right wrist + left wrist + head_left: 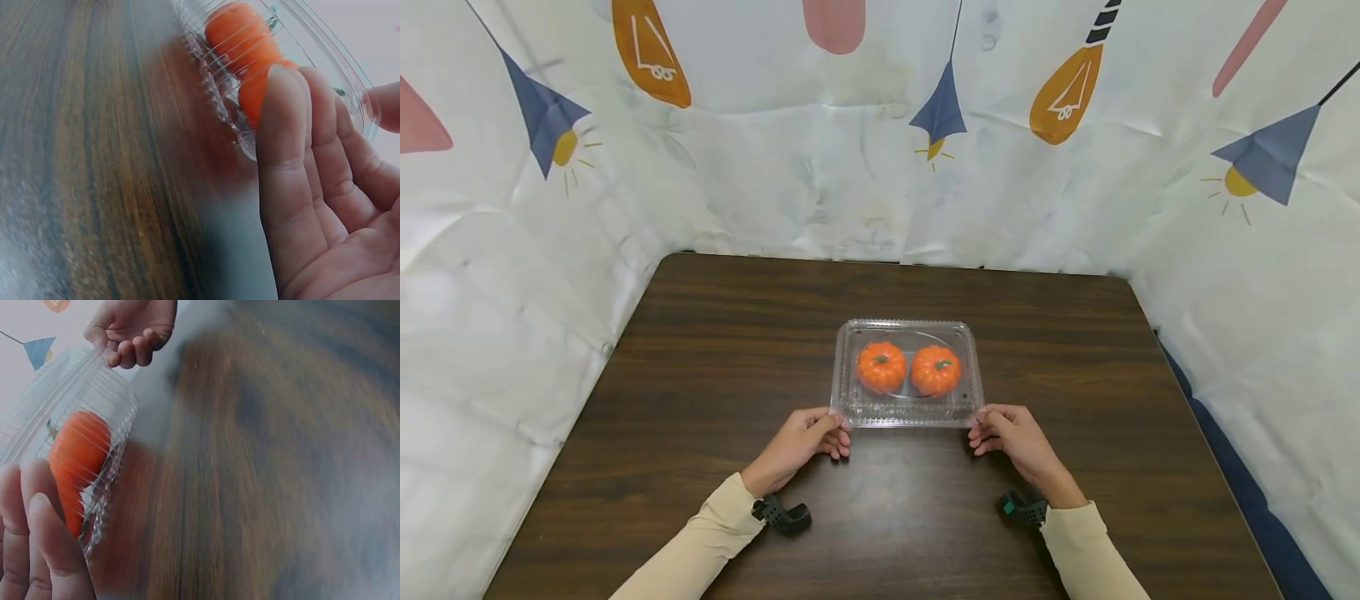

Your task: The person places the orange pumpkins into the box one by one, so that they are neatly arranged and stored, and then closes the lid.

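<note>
A clear plastic clamshell container [907, 413] lies near the middle of the table, its lid down over two small orange pumpkins. One pumpkin [882, 367] sits on the left inside, the other pumpkin [936, 371] on the right; both have green stems. My left hand [805, 439] pinches the container's near left corner between thumb and fingers. At the near right corner my right hand [1011, 437] pinches the rim the same way. From the left wrist view, the ribbed side wall [112, 406] shows the pumpkins through it. Whether the lid is latched cannot be told.
The dark wood-grain table [737, 333] stretches around the container on all sides. White printed cloth [865, 192] hangs behind the table and along both sides. Each wrist wears a black camera band, the left one [784, 515] and the right one [1022, 507].
</note>
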`<state>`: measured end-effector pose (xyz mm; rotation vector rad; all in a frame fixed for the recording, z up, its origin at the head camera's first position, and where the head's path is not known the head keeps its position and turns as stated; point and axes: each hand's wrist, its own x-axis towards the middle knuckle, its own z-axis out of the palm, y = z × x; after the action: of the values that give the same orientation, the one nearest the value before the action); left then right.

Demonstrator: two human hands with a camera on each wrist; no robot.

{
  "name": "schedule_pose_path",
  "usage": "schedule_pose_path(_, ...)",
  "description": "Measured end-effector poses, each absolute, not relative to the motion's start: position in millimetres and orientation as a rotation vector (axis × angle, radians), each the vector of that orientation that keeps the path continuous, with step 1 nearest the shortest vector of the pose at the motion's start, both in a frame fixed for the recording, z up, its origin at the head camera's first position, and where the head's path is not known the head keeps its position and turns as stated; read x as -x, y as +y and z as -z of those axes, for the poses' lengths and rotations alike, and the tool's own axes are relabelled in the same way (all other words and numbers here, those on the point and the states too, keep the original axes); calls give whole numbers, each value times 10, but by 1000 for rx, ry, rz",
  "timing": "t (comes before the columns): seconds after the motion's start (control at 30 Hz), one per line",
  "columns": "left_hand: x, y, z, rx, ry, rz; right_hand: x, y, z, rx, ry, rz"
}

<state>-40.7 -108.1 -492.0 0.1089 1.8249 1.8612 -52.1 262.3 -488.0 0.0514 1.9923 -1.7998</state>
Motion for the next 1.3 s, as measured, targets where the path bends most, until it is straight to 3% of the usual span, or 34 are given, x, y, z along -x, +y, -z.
schedule_pose_path(0.87,410,-1129,4901,-30,1762,-1857,444,2640,4867,112,1991,1773)
schedule_pose_path(1.3,477,-1357,4796,-63,1953,-1704,539,2792,4826,45,2076,1732)
